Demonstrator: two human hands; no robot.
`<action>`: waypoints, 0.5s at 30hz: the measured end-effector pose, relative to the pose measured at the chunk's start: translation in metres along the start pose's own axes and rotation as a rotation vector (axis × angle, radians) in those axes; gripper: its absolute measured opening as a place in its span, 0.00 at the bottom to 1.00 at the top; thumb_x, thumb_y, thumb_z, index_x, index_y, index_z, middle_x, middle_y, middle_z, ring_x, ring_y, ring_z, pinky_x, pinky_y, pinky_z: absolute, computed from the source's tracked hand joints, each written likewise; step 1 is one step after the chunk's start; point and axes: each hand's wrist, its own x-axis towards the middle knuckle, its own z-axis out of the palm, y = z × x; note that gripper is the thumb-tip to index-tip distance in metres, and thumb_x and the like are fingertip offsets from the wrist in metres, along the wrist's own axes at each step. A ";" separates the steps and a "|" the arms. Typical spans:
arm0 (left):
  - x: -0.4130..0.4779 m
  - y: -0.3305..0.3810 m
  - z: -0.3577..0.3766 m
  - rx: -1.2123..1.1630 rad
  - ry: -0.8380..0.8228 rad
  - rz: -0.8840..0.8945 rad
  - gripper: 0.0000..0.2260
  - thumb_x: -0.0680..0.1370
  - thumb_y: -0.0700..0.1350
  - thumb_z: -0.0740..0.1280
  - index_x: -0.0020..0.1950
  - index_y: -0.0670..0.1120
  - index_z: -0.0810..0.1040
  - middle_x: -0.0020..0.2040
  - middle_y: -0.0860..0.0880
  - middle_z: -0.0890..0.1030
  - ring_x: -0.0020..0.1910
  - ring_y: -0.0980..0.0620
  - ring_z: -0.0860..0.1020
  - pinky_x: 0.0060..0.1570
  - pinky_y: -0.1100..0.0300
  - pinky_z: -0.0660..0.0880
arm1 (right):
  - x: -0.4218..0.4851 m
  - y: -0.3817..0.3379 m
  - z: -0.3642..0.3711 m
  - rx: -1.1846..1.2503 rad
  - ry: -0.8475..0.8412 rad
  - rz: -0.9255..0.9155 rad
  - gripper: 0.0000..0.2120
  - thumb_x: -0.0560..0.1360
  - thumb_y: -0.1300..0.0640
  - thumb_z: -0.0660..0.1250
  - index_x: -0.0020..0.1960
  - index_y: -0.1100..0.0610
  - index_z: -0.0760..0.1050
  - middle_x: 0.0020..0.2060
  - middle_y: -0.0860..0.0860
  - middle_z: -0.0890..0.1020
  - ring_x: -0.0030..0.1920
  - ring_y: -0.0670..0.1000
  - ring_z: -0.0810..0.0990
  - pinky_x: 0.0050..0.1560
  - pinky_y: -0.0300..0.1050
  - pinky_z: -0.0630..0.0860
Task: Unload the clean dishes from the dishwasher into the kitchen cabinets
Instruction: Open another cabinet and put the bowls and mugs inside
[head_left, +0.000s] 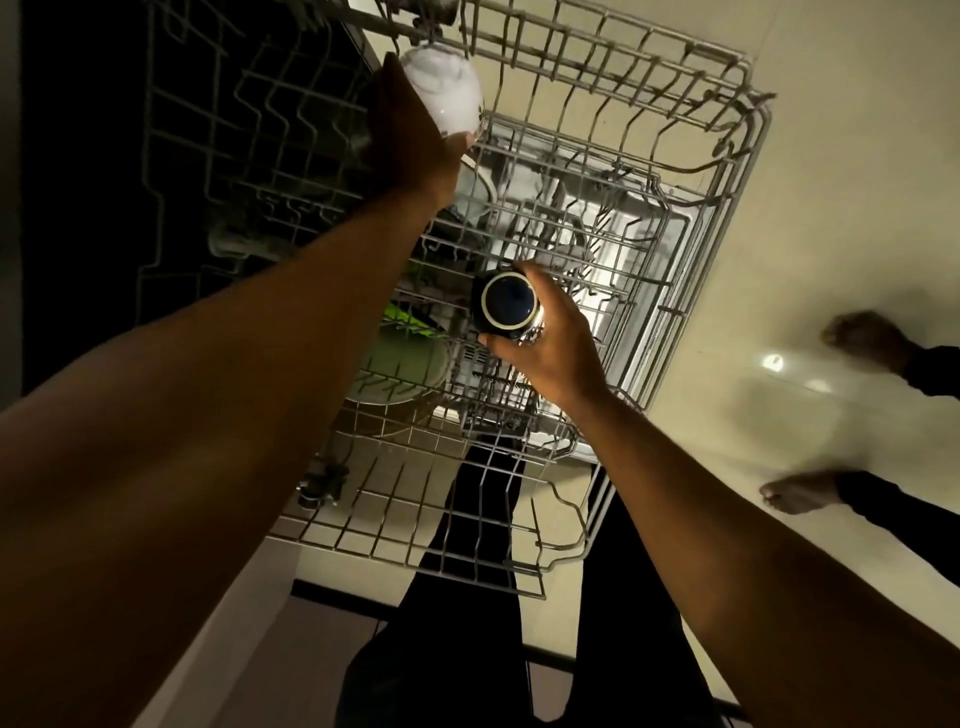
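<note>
Two pieces are in hand over the pulled-out rack (726, 208), the left grip (410, 140) curled round a white bowl (447, 98) at twelve o'clock, the right grip (545, 348) wrapped round a dark cup (506, 306) at centre, while plates (410, 364) at the cup's eight o'clock wait below, so unloading looks unfinished.

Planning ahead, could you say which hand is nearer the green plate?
Right. The right hand is just right of the green plate; the left hand is well beyond it.
</note>
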 end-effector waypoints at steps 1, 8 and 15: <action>-0.010 0.012 -0.009 0.007 0.000 -0.003 0.46 0.64 0.52 0.73 0.77 0.38 0.58 0.74 0.38 0.63 0.72 0.41 0.63 0.69 0.45 0.65 | 0.000 0.000 0.000 0.003 -0.002 0.003 0.41 0.67 0.51 0.79 0.74 0.59 0.65 0.69 0.55 0.72 0.65 0.40 0.65 0.62 0.20 0.57; -0.029 0.011 -0.021 0.029 0.046 0.015 0.45 0.71 0.46 0.75 0.79 0.38 0.51 0.78 0.38 0.57 0.77 0.40 0.56 0.74 0.45 0.58 | -0.004 0.000 0.000 0.023 -0.015 0.034 0.41 0.68 0.45 0.77 0.74 0.53 0.63 0.71 0.51 0.72 0.70 0.50 0.70 0.69 0.50 0.70; -0.067 0.004 -0.037 0.114 0.040 0.027 0.47 0.73 0.46 0.75 0.80 0.40 0.46 0.79 0.38 0.47 0.78 0.40 0.51 0.75 0.54 0.54 | -0.015 -0.021 -0.016 0.090 0.065 0.074 0.38 0.67 0.45 0.77 0.72 0.54 0.67 0.65 0.50 0.76 0.64 0.47 0.75 0.61 0.48 0.76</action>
